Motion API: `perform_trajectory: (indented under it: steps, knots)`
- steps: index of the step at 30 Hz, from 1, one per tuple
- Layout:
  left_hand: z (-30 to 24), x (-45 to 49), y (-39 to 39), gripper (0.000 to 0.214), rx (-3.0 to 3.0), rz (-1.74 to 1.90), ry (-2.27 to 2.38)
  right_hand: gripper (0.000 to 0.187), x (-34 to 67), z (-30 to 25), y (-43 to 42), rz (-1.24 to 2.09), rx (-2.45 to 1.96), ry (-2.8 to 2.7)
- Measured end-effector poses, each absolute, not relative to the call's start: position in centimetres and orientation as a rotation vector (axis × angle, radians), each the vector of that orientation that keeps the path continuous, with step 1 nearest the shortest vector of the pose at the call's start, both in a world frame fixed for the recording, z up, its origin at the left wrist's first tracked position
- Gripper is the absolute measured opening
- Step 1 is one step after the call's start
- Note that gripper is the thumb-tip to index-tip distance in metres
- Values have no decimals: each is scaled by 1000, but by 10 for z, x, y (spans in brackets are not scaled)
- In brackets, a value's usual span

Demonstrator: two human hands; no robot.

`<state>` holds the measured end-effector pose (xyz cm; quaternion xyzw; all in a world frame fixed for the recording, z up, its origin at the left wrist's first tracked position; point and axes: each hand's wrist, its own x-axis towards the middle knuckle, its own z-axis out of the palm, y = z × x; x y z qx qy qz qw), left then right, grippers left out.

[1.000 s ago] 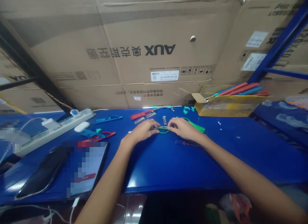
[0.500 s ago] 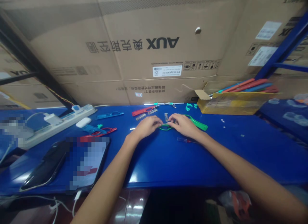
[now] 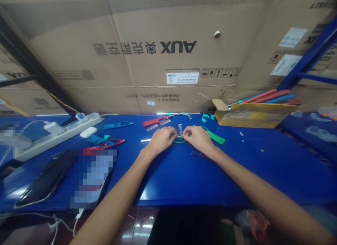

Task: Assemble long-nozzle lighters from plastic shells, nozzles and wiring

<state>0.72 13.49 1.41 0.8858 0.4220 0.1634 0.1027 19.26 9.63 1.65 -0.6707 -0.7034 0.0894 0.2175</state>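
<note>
Both hands rest on the blue table (image 3: 184, 174) near its far middle. My left hand (image 3: 161, 139) and my right hand (image 3: 198, 138) pinch together over a green plastic handle piece (image 3: 216, 137) whose looped end (image 3: 179, 140) lies between the fingertips. The green piece's long end sticks out to the right of my right hand. A small screwdriver with a red handle (image 3: 197, 154) lies just below my right wrist. A clear short tube (image 3: 180, 128) stands just behind the hands.
A red handle piece (image 3: 155, 121), blue ones (image 3: 117, 125) and red ones (image 3: 105, 145) lie left. A white power strip (image 3: 55, 134), an earbud case (image 3: 88, 132) and a dark phone (image 3: 42, 185) sit at the left. A cardboard tray (image 3: 250, 117) of coloured pieces stands right. Cardboard boxes wall the back.
My hands have drawn slightly closer together over the green piece's loop. The view shifted a little; nothing else on the table moved.
</note>
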Motion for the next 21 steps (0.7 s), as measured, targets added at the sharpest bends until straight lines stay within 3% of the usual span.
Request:
perform_trajectory:
  steps: [13,21]
  knots:
    - [15,15,131,17,2781,420,1274,19,183,35,95,20,-2033,-2304]
    - [15,17,130,19,2783,429,1263,22,202,37,105,174,-1808,-2487]
